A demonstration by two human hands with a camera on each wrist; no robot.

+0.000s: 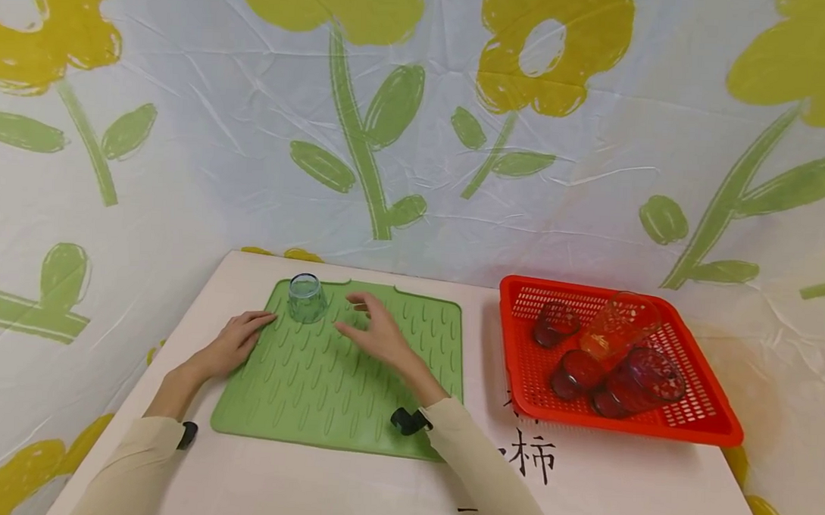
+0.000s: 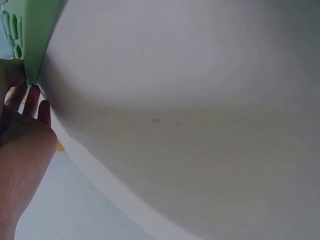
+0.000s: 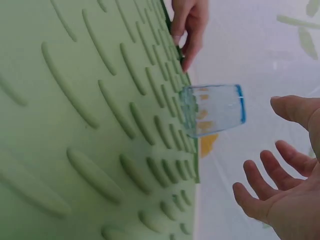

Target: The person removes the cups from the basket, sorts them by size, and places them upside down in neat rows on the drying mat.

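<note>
As I watch the head view, the pale blue glass [image 1: 307, 303] stands near the far left corner of the green mat [image 1: 339, 391], and the right hand [image 1: 376, 336] hovers just beside it, not touching. I judge the step in hand to be settling this one glass on the mat, since several other glasses [image 1: 618, 325] sit in the red basket [image 1: 652, 429] off to the right. If I am content with its spot, the next move would call for the right hand to cross to the basket; if not, for thumb and fingers to close lightly round the glass. The left hand [image 1: 235, 342] rests at the mat's left edge.

Through the left wrist view, I see that hand touching the mat's edge with loosely extended fingers; I make out nothing clamped in it. A bluish sliver at the corner may be the glass.

From the right wrist view, the right hand is empty, its thumb well apart from gently bent, spread fingers. The glass's narrower, bluer end points away from the mat, so I take it to be mouth-down.
</note>
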